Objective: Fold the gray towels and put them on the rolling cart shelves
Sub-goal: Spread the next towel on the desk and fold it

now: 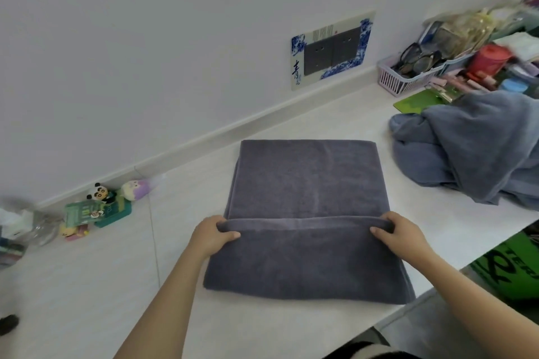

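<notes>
Gray towel fold between fingers

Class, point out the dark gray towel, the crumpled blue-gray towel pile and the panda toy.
dark gray towel (306, 183), head view, flat far half
crumpled blue-gray towel pile (472, 143), head view, middle folds
panda toy (100, 193), head view, its face

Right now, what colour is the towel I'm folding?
Dark gray towel, plain with no pattern, seen clearly in the head view.

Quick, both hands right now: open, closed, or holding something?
Left hand: closed, grip on the left end of the dark gray towel at its folded edge.
Right hand: closed, grip on the right end of the same fold.
</notes>
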`<act>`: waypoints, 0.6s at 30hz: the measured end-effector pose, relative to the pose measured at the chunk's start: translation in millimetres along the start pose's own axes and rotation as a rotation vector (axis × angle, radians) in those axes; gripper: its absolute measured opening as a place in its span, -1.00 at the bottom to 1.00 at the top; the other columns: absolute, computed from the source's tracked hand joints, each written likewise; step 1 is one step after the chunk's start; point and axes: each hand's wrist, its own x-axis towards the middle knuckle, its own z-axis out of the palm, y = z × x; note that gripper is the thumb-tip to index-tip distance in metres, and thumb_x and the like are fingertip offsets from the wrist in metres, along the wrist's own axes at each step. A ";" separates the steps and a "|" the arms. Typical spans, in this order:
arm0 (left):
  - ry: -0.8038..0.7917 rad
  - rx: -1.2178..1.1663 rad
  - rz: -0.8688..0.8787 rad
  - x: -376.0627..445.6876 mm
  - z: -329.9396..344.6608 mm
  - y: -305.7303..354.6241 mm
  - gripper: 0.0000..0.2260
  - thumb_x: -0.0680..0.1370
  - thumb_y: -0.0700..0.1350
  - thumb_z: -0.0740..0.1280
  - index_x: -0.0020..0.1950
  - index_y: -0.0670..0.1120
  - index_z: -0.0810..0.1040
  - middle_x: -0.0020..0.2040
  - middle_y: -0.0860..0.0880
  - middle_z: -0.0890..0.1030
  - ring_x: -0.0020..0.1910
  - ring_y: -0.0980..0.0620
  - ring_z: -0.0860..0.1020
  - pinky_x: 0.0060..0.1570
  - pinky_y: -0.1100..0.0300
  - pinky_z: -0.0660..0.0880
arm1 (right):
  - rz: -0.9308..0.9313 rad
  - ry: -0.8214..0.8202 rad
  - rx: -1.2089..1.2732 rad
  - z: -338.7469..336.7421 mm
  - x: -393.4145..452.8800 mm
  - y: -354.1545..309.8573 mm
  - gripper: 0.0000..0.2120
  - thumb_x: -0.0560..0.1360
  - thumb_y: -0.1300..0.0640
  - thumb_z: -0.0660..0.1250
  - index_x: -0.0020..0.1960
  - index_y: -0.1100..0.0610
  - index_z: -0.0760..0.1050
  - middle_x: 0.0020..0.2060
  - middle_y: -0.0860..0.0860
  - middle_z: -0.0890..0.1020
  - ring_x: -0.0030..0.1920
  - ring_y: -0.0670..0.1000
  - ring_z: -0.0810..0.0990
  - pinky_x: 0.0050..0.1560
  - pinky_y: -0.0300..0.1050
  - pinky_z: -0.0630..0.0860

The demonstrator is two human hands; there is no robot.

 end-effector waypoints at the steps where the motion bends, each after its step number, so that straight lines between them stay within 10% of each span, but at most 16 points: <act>1: -0.013 -0.234 -0.007 -2.0 -3.4 2.4 -0.77 0.43 -0.02 0.48 -0.01 -0.09 0.58 0.03 -0.09 0.63 -0.03 -0.05 0.58 -0.02 0.08 0.52 | -0.008 0.044 0.072 -2.2 -1.4 0.2 -0.90 0.47 0.15 0.37 -0.14 0.10 0.45 -0.22 0.04 0.59 -0.15 0.09 0.54 -0.29 -0.15 0.34; 5: 0.148 -0.619 -0.031 4.2 -1.7 25.1 -0.76 0.49 -0.04 0.43 0.09 -0.11 0.54 -0.01 -0.05 0.61 -0.04 -0.04 0.58 -0.06 0.09 0.53 | 0.019 0.195 0.241 -5.6 5.1 -7.9 -0.94 0.47 0.20 0.34 -0.14 0.15 0.46 -0.26 0.02 0.58 -0.24 -0.02 0.50 -0.30 -0.23 0.36; 11: 0.260 -0.258 -0.005 23.9 32.8 31.0 -0.78 0.59 -0.02 0.25 0.02 -0.19 0.46 -0.09 -0.05 0.51 -0.09 -0.08 0.48 -0.15 0.10 0.39 | 0.107 0.162 0.093 13.5 30.9 -4.9 -0.74 0.49 0.11 0.37 0.09 0.20 0.40 -0.05 0.06 0.52 -0.01 0.16 0.51 -0.12 -0.10 0.35; 18: 0.422 -0.126 -0.013 39.5 47.3 27.1 -0.76 0.62 0.00 0.18 -0.12 -0.16 0.38 -0.18 -0.14 0.56 -0.22 -0.15 0.49 -0.28 0.09 0.38 | 0.142 0.227 0.142 19.6 39.7 0.1 -0.94 0.56 0.17 0.24 0.00 0.13 0.36 0.00 0.13 0.58 -0.12 0.09 0.46 -0.12 -0.06 0.40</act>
